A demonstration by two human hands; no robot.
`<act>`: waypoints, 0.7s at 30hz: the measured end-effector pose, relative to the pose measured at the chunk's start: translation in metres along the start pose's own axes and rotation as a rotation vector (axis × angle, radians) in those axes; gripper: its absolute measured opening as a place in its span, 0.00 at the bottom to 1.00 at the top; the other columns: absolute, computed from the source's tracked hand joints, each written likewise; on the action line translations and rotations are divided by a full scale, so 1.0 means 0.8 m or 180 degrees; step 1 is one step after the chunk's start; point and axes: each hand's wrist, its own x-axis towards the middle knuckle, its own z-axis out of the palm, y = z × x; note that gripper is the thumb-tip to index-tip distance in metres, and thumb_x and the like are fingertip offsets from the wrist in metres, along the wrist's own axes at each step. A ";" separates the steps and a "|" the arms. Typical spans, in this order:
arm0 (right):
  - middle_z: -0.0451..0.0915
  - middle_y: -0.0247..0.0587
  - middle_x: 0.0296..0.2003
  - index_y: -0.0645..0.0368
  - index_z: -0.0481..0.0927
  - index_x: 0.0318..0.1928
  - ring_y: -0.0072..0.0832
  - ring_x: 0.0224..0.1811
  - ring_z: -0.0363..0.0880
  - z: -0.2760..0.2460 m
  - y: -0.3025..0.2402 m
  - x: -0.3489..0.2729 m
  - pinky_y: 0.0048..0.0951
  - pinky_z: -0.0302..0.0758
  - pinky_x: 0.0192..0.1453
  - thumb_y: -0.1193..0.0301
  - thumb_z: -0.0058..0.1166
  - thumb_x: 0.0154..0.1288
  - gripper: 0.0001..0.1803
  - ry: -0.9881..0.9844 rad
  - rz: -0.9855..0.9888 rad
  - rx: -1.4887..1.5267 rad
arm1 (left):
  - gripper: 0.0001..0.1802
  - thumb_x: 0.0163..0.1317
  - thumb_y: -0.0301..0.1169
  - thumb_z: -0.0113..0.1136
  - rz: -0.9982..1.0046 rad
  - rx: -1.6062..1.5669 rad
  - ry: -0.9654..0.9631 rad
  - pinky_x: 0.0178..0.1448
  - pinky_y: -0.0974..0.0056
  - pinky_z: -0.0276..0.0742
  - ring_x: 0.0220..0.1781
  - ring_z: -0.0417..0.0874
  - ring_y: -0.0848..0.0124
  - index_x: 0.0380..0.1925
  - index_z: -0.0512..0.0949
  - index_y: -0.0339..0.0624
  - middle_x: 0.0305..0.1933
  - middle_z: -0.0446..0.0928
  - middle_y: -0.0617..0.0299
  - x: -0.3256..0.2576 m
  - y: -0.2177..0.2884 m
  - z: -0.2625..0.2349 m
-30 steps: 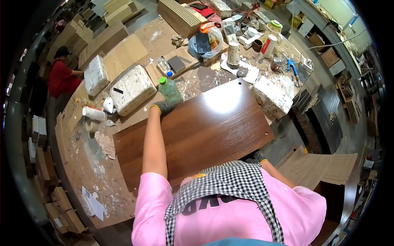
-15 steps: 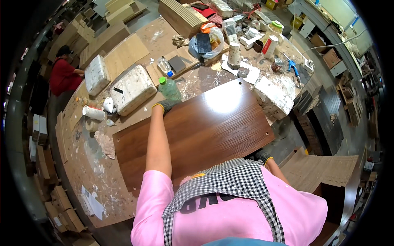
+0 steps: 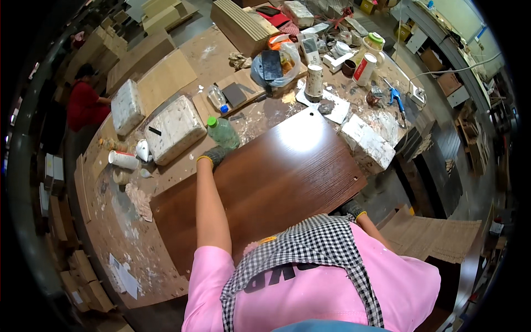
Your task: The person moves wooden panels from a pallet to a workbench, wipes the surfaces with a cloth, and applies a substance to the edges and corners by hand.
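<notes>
A glossy dark-brown wooden panel (image 3: 265, 188) with small holes near its corners lies slanted across the worktable in front of me. My left hand (image 3: 215, 156), in a dark glove with a yellow cuff, grips the panel's far edge, its fingers partly hidden. Just beyond that hand is a green plastic bottle (image 3: 224, 134). At the panel's near right edge my right hand (image 3: 352, 208), gloved the same way, holds on from the side; its fingers are mostly out of sight. My checked apron covers part of the near edge.
Stained wrapped blocks (image 3: 176, 130) stand on the worktable (image 3: 119, 221) at the left, and a white block (image 3: 368, 143) at the right. Farther back are a plastic bag (image 3: 285, 69), a blue air gun (image 3: 395, 98) and stacked boards (image 3: 243, 27). A person in red (image 3: 86, 102) is at the far left.
The panel has slid a little to the left and turned slightly, with both hands staying at its edges. My whole view has also shifted slightly.
</notes>
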 end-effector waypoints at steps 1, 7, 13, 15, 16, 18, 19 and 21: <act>0.77 0.58 0.59 0.62 0.80 0.57 0.51 0.61 0.75 -0.006 -0.006 0.000 0.39 0.70 0.65 0.62 0.50 0.67 0.23 0.0040 0.0037 -0.0317 | 0.36 0.70 0.59 0.41 -0.0031 -0.0028 0.0015 0.71 0.52 0.65 0.67 0.72 0.48 0.63 0.73 0.42 0.68 0.70 0.43 -0.001 -0.003 0.000; 0.78 0.55 0.59 0.60 0.80 0.57 0.50 0.62 0.75 -0.009 -0.007 -0.003 0.40 0.70 0.66 0.60 0.48 0.68 0.23 0.0004 -0.0245 -0.0669 | 0.35 0.70 0.58 0.41 -0.0136 -0.0068 0.0156 0.70 0.52 0.66 0.66 0.74 0.48 0.62 0.75 0.42 0.66 0.73 0.43 0.003 -0.005 0.007; 0.83 0.57 0.50 0.63 0.83 0.49 0.45 0.52 0.81 -0.086 -0.070 -0.042 0.42 0.75 0.56 0.62 0.55 0.63 0.20 -0.0036 -0.0547 0.0392 | 0.18 0.70 0.39 0.46 0.0794 0.0980 0.2650 0.63 0.50 0.74 0.58 0.79 0.52 0.48 0.82 0.46 0.57 0.80 0.51 -0.106 -0.027 0.022; 0.85 0.52 0.29 0.68 0.82 0.37 0.33 0.28 0.84 -0.128 -0.066 -0.069 0.37 0.78 0.34 0.64 0.59 0.65 0.16 -0.0715 -0.0124 0.0232 | 0.19 0.72 0.40 0.49 0.1005 0.0734 0.3036 0.69 0.53 0.69 0.63 0.76 0.52 0.54 0.80 0.42 0.60 0.79 0.50 -0.149 -0.063 0.042; 0.84 0.46 0.25 0.68 0.83 0.35 0.28 0.22 0.82 -0.157 -0.086 -0.105 0.32 0.77 0.28 0.63 0.57 0.68 0.16 -0.0836 -0.0196 0.0845 | 0.20 0.71 0.40 0.52 0.0797 0.0441 0.3272 0.70 0.52 0.69 0.63 0.76 0.51 0.55 0.80 0.40 0.59 0.79 0.50 -0.177 -0.067 0.055; 0.85 0.43 0.26 0.67 0.83 0.38 0.25 0.25 0.82 -0.202 -0.131 -0.131 0.30 0.79 0.32 0.66 0.57 0.70 0.14 -0.1048 -0.0247 0.1080 | 0.20 0.70 0.40 0.54 0.0211 0.0108 0.3590 0.70 0.52 0.69 0.62 0.76 0.51 0.55 0.79 0.39 0.59 0.79 0.50 -0.256 -0.108 0.099; 0.85 0.43 0.28 0.67 0.83 0.42 0.25 0.27 0.82 -0.212 -0.144 -0.133 0.29 0.79 0.35 0.66 0.56 0.71 0.14 -0.1087 -0.0246 0.1386 | 0.21 0.69 0.40 0.57 0.0062 -0.0023 0.3947 0.70 0.50 0.68 0.64 0.75 0.48 0.55 0.79 0.39 0.60 0.77 0.47 -0.292 -0.124 0.121; 0.84 0.43 0.29 0.67 0.83 0.43 0.27 0.31 0.81 -0.219 -0.170 -0.098 0.30 0.78 0.37 0.66 0.55 0.71 0.15 -0.1019 -0.1063 0.1224 | 0.22 0.68 0.41 0.60 -0.0268 -0.0192 0.4334 0.71 0.49 0.67 0.65 0.74 0.46 0.56 0.78 0.39 0.62 0.76 0.45 -0.353 -0.151 0.183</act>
